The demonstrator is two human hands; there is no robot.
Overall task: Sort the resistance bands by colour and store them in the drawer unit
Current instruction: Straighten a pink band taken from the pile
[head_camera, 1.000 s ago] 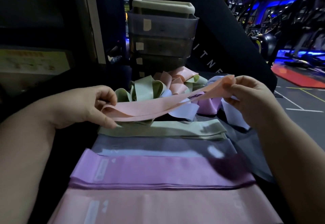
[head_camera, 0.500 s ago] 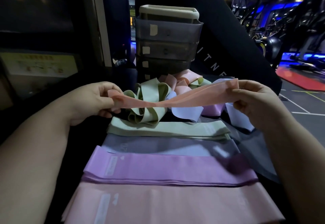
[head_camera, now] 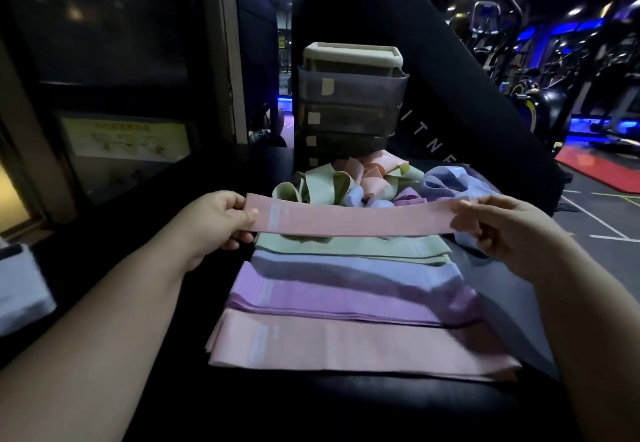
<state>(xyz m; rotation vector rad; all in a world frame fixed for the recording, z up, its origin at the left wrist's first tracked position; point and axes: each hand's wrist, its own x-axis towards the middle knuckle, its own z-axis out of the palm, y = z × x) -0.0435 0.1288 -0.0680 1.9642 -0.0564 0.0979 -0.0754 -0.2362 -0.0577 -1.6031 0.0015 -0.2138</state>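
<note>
I hold a pink resistance band [head_camera: 349, 218] flat and taut in the air; my left hand [head_camera: 216, 221] pinches its left end and my right hand [head_camera: 502, 230] pinches its right end. Below it lie flat sorted stacks: green bands [head_camera: 349, 245], pale blue bands [head_camera: 346, 266], purple bands [head_camera: 339, 297] and, nearest me, pink bands [head_camera: 346, 344]. Behind the held band sits a tangled pile of unsorted bands [head_camera: 360, 178] in green, pink, blue and purple. The grey drawer unit [head_camera: 349, 102] stands behind the pile with its drawers closed.
Everything rests on a black padded bench [head_camera: 311, 403] with a tall black backrest [head_camera: 450, 60] behind the drawer unit. A dark cabinet with a yellow sign [head_camera: 128, 136] is at left. Gym machines [head_camera: 540, 102] and a red mat [head_camera: 602, 171] are at right.
The pink band has been pulled out straight and turned flat, face towards me. Both hands moved further apart and a little nearer to me, away from the tangled pile.
</note>
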